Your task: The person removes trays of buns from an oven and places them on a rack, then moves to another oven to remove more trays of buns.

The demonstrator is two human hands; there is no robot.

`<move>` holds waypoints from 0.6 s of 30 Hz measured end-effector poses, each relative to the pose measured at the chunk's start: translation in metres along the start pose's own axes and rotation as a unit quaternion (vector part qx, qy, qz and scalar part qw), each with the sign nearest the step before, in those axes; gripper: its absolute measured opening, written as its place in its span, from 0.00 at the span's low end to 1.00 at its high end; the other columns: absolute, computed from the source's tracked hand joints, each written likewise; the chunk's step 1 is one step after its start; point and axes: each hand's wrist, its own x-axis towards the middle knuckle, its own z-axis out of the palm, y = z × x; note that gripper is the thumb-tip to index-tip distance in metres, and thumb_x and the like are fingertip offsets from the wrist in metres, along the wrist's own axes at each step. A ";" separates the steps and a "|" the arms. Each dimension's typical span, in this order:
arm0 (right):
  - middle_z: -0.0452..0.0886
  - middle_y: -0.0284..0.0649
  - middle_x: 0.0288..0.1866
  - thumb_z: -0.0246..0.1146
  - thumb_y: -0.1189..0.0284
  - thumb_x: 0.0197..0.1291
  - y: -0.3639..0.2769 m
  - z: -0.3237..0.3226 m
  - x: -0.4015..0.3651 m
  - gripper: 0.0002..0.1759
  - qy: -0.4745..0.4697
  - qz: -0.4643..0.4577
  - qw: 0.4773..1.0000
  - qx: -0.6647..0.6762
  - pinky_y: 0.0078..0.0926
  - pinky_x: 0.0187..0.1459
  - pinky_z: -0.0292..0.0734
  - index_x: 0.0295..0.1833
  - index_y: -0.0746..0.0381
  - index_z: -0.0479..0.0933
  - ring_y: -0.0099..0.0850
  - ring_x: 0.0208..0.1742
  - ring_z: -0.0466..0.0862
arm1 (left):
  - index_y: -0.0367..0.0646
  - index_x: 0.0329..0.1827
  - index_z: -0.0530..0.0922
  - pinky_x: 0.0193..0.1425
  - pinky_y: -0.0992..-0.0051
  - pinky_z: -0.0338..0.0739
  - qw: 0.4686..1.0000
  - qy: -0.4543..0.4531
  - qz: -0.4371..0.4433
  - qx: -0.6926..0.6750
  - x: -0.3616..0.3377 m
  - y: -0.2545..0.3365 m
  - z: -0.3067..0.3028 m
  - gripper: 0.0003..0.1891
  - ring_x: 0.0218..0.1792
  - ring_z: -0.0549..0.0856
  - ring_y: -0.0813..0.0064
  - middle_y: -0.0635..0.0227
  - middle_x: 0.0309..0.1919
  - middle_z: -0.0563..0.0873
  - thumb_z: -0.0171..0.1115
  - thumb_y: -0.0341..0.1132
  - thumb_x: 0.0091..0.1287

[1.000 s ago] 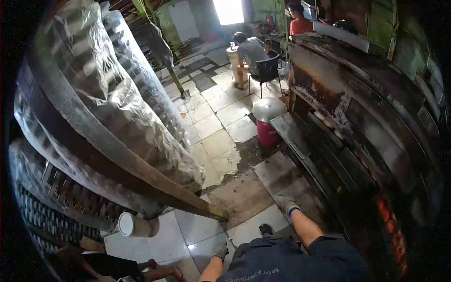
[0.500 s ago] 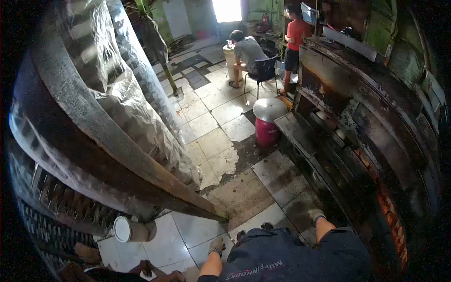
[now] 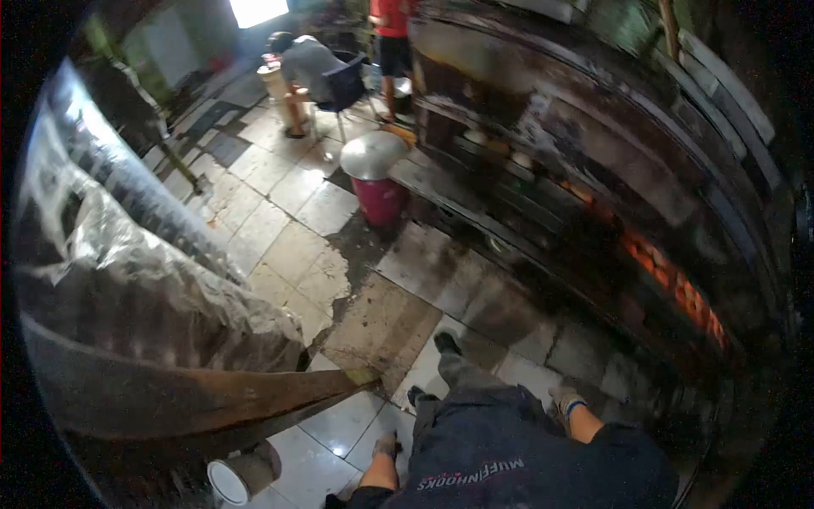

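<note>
My left hand point(image 3: 387, 445), in a pale glove, hangs low at my side above the white tiles. Its fingers look loose, and nothing shows in them. My right hand point(image 3: 565, 399), also gloved, hangs out on the other side, nearer the dark oven; it is small and slightly blurred, with its fingers loosely apart and no object visible. Between the hands are my dark shirt point(image 3: 475, 462) and my stepping feet. Nearest to my left hand are the lower end of a wooden beam point(image 3: 360, 377) and a white-lidded bucket point(image 3: 229, 482) on the floor.
A long sooty oven point(image 3: 551, 127) with an orange glow point(image 3: 670, 271) lines the right. Ahead stands a red drum point(image 3: 378, 199) under a metal lid point(image 3: 373, 155). A seated person point(image 3: 309, 68) and a person in red point(image 3: 390, 21) are beyond. Plastic-covered racks point(image 3: 127, 280) fill the left.
My view has swung right and I have stepped forward, one foot now ahead. The drum and people have shifted left in view. Another person's hands at the lower left have left the view.
</note>
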 end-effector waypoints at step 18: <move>0.72 0.49 0.62 0.51 0.57 0.63 -0.202 -0.269 0.123 0.25 0.336 -0.178 0.907 0.179 0.42 0.60 0.68 0.60 0.61 0.71 0.47 0.61 0.72 | 0.40 0.52 0.77 0.31 0.69 0.75 0.964 0.021 0.260 -0.059 0.086 0.217 -0.141 0.24 0.30 0.82 0.70 0.63 0.31 0.83 0.53 0.51 0.64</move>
